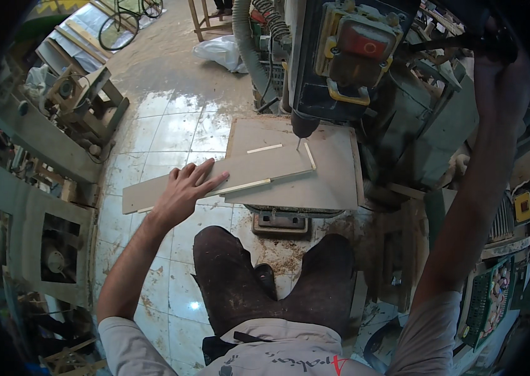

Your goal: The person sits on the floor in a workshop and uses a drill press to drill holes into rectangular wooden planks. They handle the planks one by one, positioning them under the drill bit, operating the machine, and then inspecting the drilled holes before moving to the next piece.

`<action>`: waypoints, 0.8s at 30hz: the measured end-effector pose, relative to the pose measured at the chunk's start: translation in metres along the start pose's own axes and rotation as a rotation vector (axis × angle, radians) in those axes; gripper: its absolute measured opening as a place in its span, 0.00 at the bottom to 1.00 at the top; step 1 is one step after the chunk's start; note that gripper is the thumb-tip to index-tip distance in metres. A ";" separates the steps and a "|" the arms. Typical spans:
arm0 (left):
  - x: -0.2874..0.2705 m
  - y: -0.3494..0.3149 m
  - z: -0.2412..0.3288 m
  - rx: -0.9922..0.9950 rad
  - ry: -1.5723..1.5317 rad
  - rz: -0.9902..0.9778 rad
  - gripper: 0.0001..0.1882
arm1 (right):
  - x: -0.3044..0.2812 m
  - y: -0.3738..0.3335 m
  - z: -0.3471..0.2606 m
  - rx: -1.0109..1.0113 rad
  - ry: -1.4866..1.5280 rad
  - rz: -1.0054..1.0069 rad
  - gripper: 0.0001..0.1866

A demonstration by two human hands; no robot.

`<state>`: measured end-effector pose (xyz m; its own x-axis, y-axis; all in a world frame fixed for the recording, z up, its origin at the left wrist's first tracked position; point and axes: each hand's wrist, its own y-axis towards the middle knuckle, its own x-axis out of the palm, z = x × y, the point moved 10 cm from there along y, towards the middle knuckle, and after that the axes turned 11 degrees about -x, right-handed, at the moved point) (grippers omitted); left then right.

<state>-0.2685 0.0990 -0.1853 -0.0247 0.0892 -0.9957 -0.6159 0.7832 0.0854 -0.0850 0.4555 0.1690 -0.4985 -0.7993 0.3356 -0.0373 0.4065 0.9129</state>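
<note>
A: Head view. Where's the board?
B: Board (259, 166) is slantwise on the base sheet (334, 185), right end by the drill bit (298, 144), left end overhanging the sheet. Can't tell if bit and board touch.

A: Left hand (187, 185)?
B: Flat on top of the board, fingers spread, not gripping. My read: pressing it steady, since the far end has no support.

A: Right hand (502, 81)?
B: Up at the lever (443, 44). Dim there, but looks clamped around its end. Probably feed control, so one hand holds and one works the machine.

A: Why the strips?
B: One behind the board (265, 148), one at its right end (309, 155), one along the near edge (246, 187). Probably stops, to locate it.

A: Materials?
B: Board: long, thin, flat, smooth tan face, likely fibreboard. Strips: narrow, pale, straight, wood-like. Sheet: broad, matte, brownish. Bit: slim, in a dark round chuck (303, 126). Floor (177, 135): glossy pale tiles, dusty.
</note>
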 end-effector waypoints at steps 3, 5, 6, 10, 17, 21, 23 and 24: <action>0.001 -0.001 0.000 0.004 0.006 0.004 0.43 | -0.036 0.010 0.013 0.162 0.023 0.020 0.16; 0.000 0.000 0.001 0.006 0.004 0.006 0.43 | -0.040 0.007 0.013 0.221 0.167 -0.100 0.16; 0.000 0.000 0.001 0.007 0.007 0.007 0.43 | -0.039 0.003 0.012 0.251 0.241 -0.161 0.16; -0.001 0.000 0.002 0.003 0.002 0.008 0.42 | -0.014 -0.039 -0.016 0.232 0.308 -0.221 0.15; 0.001 0.000 0.000 -0.012 -0.005 -0.007 0.42 | -0.043 -0.111 -0.045 0.178 0.127 -0.093 0.12; -0.001 0.001 0.001 -0.002 -0.011 0.004 0.42 | -0.042 -0.133 -0.050 0.175 0.166 -0.076 0.12; -0.002 0.000 0.001 -0.004 -0.008 0.009 0.42 | -0.047 -0.147 -0.049 0.171 0.199 -0.056 0.12; -0.003 0.001 0.001 -0.006 -0.012 0.007 0.42 | -0.053 -0.156 -0.049 0.173 0.194 -0.023 0.12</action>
<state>-0.2678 0.1000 -0.1823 -0.0193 0.1016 -0.9946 -0.6201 0.7791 0.0917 -0.0097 0.4129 0.0205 -0.3210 -0.8725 0.3684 -0.2025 0.4432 0.8732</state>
